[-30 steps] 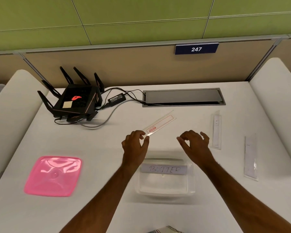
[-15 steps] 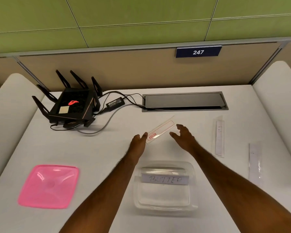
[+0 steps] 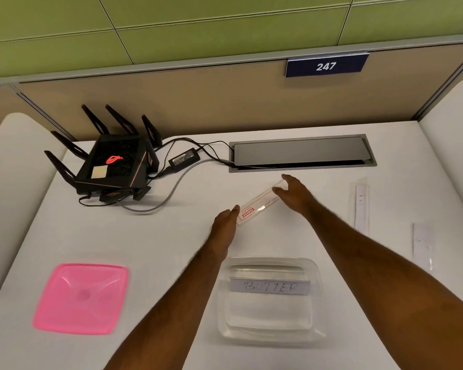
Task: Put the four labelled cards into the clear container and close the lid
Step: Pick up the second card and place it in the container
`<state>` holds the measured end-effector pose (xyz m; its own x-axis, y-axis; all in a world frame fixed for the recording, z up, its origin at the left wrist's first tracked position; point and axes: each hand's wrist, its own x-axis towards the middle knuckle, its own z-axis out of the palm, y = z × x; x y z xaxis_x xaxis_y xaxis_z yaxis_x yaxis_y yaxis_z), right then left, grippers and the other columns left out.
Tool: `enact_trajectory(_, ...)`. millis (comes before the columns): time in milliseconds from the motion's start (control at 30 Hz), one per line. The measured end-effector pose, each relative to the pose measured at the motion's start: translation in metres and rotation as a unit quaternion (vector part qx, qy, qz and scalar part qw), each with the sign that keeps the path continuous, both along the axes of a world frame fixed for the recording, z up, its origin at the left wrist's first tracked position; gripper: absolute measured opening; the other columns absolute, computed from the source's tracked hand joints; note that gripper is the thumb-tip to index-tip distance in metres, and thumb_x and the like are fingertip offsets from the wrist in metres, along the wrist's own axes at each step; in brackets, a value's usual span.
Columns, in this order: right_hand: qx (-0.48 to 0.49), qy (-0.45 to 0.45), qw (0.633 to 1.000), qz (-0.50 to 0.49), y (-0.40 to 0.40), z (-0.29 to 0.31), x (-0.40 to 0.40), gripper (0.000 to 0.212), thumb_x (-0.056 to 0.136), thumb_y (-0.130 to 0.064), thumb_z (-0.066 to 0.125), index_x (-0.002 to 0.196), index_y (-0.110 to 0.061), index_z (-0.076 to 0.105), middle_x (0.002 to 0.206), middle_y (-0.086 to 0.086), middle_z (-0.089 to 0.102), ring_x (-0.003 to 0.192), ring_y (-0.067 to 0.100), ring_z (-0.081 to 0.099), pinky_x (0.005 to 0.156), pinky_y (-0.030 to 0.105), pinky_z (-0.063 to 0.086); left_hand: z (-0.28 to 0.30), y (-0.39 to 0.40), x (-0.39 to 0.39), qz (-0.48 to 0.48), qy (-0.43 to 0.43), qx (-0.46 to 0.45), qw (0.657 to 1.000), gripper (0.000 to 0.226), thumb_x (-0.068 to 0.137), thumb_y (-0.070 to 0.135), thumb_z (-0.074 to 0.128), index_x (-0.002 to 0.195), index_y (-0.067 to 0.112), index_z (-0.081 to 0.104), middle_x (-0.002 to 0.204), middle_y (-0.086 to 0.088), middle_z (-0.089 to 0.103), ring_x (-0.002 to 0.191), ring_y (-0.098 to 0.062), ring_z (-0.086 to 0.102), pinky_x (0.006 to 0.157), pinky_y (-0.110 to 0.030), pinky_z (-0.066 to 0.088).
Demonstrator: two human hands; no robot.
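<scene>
A clear container [image 3: 316, 335] sits at the near middle of the white desk with a card marked "BUTTER" [image 3: 270, 287] inside it. Its pink lid [image 3: 80, 297] lies to the left, off the container. Beyond the container a clear card with a red label [image 3: 257, 206] lies slantwise between my hands. My left hand [image 3: 225, 220] pinches its near end, and my right hand [image 3: 292, 193] has thumb and fingers closed around its far end. Two more pale cards [image 3: 362, 206] [image 3: 422, 247] lie flat on the desk at the right.
A black router [image 3: 112, 166] with antennas stands at the back left, its power adapter [image 3: 185, 158] and cables trailing to a grey cable hatch [image 3: 300, 153] at the back. A partition with a "247" sign [image 3: 325, 65] closes off the desk's far edge.
Both hands moved away from me, past the container. My right hand reached the far end of the red-labelled card, which my left hand kept holding.
</scene>
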<state>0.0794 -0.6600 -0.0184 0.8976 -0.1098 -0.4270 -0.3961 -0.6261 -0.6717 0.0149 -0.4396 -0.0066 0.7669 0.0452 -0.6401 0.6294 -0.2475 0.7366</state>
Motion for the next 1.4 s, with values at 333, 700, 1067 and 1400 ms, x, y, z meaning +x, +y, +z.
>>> enact_trajectory(333, 0.088, -0.057, 0.990, -0.096, 0.001, 0.004, -0.001, 0.050, 0.098, -0.032, 0.062, 0.143, -0.014, 0.050, 0.145, 0.006, 0.054, 0.120, 0.021, 0.057, 0.097, 0.031, 0.045, 0.002, -0.001, 0.002, 0.046, -0.032, 0.002, 0.998, 0.029, 0.102, 0.046, 0.047, 0.113, 0.024, 0.060, 0.116, -0.003, 0.068, 0.092, -0.012, 0.063, 0.063, -0.012, 0.049)
enact_trajectory(700, 0.187, -0.090, 0.955, -0.210, -0.002, 0.021, -0.040, 0.041, 0.096, -0.030, 0.066, 0.133, -0.017, 0.057, 0.130, 0.001, 0.062, 0.109, 0.017, 0.058, 0.085, 0.026, 0.044, 0.029, 0.004, -0.013, 0.063, -0.117, 0.023, 0.991, 0.047, 0.100, 0.037, 0.056, 0.143, 0.022, 0.048, 0.143, 0.003, 0.054, 0.129, -0.019, 0.052, 0.095, -0.023, 0.043)
enact_trajectory(1067, 0.252, -0.071, 0.939, -0.223, 0.003, 0.038, -0.086, 0.048, 0.096, -0.037, 0.066, 0.136, -0.012, 0.057, 0.131, 0.005, 0.062, 0.116, 0.024, 0.060, 0.105, 0.043, 0.050, 0.071, 0.016, -0.050, -0.117, -0.375, 0.326, 0.860, 0.068, 0.092, 0.050, 0.062, 0.149, 0.031, 0.031, 0.145, 0.002, 0.053, 0.137, -0.021, 0.039, 0.114, -0.046, 0.028)
enact_trajectory(1400, 0.414, -0.011, 0.884, -0.216, 0.015, 0.051, -0.109, 0.038, 0.092, -0.029, 0.072, 0.116, -0.001, 0.067, 0.103, 0.016, 0.066, 0.096, 0.026, 0.065, 0.098, 0.042, 0.056, 0.114, 0.027, -0.053, -0.220, -0.526, 0.269, 0.776, 0.068, 0.096, 0.044, 0.059, 0.154, 0.026, 0.029, 0.153, 0.003, 0.042, 0.141, -0.016, 0.036, 0.112, -0.039, 0.043)
